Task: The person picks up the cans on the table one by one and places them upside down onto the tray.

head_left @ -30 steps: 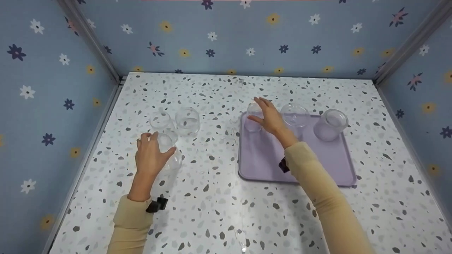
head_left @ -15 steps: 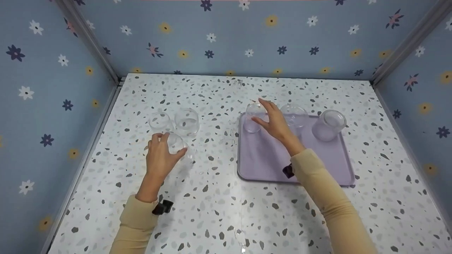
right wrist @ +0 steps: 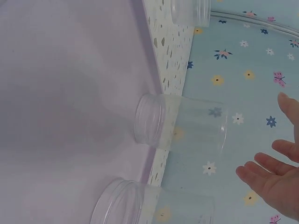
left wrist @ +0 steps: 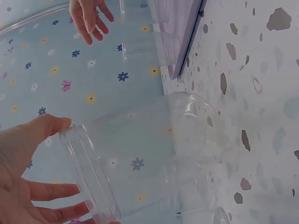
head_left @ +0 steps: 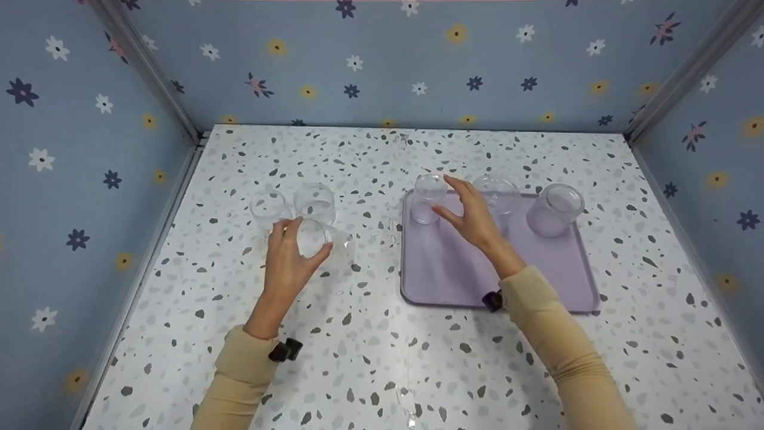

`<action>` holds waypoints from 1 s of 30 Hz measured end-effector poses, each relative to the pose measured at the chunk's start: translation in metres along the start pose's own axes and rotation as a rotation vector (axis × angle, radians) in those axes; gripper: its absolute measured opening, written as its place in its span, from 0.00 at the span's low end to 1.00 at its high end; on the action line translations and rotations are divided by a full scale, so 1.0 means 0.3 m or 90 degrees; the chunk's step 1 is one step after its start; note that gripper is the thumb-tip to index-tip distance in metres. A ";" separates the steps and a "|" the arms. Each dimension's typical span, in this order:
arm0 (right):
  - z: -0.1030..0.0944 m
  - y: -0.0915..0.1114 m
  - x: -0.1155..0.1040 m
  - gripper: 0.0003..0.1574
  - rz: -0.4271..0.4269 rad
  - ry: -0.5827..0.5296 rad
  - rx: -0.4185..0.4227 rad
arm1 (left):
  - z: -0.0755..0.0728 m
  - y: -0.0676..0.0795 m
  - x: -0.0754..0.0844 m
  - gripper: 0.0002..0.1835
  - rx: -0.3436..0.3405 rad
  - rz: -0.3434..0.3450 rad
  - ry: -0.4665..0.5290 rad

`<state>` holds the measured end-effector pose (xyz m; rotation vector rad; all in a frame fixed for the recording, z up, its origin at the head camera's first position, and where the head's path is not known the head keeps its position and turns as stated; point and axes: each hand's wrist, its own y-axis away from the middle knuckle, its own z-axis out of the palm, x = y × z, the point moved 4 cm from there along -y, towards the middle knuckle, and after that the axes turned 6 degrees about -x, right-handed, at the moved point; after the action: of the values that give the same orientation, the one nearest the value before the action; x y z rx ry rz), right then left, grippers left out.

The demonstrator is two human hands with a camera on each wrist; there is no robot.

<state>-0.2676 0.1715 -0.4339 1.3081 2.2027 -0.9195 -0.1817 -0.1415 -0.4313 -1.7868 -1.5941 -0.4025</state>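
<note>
Plainly, left hand [head_left: 287, 266] gripping one clear container [head_left: 335, 246], two others [head_left: 314, 202] beyond, three tray containers [head_left: 555, 212] on one tray [head_left: 444, 272] (right hand [head_left: 475, 219] spread)

Hands [left wrist: 11, 172] [right wrist: 280, 186] cropped in wrist views, middle jar [head_left: 501, 192] on tray [head_left: 441, 269] partly hidden, sleeves [head_left: 239, 382] cut off

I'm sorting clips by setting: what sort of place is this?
Probably a small indoor work booth: flowered panels, joined at grey posts, stand behind and on both sides of a speckled table.
</note>
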 end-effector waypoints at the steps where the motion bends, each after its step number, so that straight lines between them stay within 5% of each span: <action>1: -0.001 0.006 0.001 0.36 -0.001 -0.008 0.005 | 0.005 -0.003 0.000 0.34 0.005 0.008 0.005; 20: 0.005 0.113 0.008 0.32 -0.015 -0.083 0.070 | 0.104 -0.007 0.040 0.31 0.044 0.070 0.105; 30: 0.021 0.162 0.008 0.33 -0.004 -0.125 0.086 | 0.144 -0.009 0.055 0.32 0.038 0.044 0.164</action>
<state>-0.2257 0.1849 -0.4556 1.2132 2.0257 -1.1645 -0.1905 -0.1003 -0.4506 -1.6651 -1.3489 -0.5242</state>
